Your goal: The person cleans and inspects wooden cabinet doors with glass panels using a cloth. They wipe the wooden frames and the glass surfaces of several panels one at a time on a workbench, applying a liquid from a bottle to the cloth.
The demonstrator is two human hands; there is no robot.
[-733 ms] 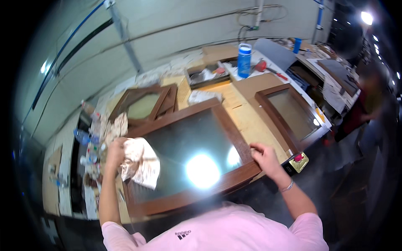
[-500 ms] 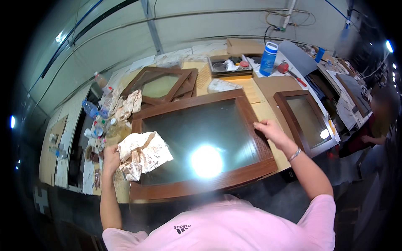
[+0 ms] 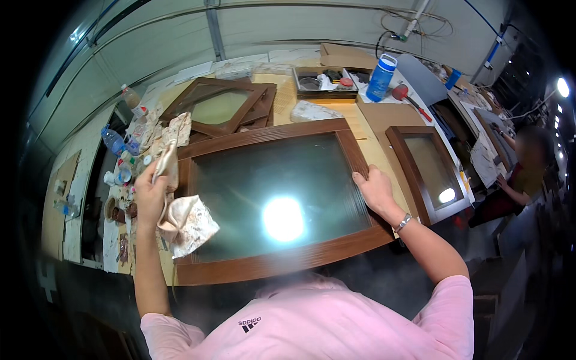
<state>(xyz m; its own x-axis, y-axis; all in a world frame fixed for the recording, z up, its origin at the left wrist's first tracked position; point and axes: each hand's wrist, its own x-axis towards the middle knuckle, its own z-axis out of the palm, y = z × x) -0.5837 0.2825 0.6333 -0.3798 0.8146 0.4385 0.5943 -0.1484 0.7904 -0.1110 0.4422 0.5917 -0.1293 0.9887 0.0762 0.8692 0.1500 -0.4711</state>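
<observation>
A large brown wooden-framed glass panel [image 3: 288, 267] lies flat in front of me, its pane reflecting a bright light. Over its left edge, my left hand [image 3: 149, 195] is closed on a stained white cloth [image 3: 195, 225], which hangs in a crumpled fold past the frame's left side. At the opposite edge, my right hand [image 3: 378, 191] grips the right rail, thumb on top and the other fingers over the outer side, partly hidden.
Smaller framed panels [image 3: 237, 123] are stacked behind, and another framed panel [image 3: 414, 165] lies right. Bottles [image 3: 112, 139] and stained rags [image 3: 179, 126] crowd the left. A tool tray [image 3: 306, 93], blue bottle [image 3: 381, 78] and red-headed mallet [image 3: 414, 102] stand at the back. A co-worker [image 3: 519, 180] is far right.
My left hand has risen, and the cloth has gone from spread over the panel's left part to bunched and hanging. My right hand now wraps further around the rail.
</observation>
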